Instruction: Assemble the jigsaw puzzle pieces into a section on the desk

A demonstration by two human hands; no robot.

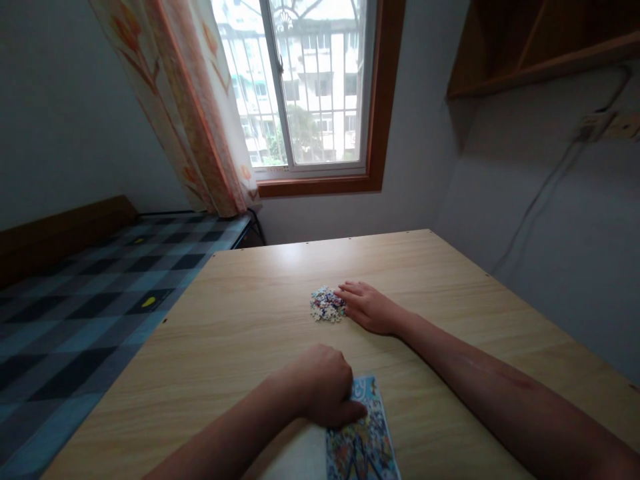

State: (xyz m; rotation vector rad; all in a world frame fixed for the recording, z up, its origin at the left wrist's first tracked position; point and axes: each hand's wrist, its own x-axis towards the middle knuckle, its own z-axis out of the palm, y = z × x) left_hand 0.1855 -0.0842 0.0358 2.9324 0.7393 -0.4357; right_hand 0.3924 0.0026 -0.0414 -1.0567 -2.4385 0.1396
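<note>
A small heap of jigsaw puzzle pieces [327, 305] lies near the middle of the table, some with pale undersides up and some with colored faces. My right hand [369, 305] rests at the heap's right side, fingers stretched out and touching the pieces. Nearer to me is a colorful printed puzzle picture sheet [361, 443], partly cut off by the bottom of the view. My left hand [327, 387] is closed at the sheet's upper left edge, its thumb lying over the print. The curled fingertips of that hand are hidden.
The light wooden table [240, 320] fills the center. Left of it stands a bed with a checked cover [115, 293]. Behind are a curtain [185, 100] and a barred window [320, 87]. A wooden shelf [540, 73] and a cable [535, 193] are on the right wall.
</note>
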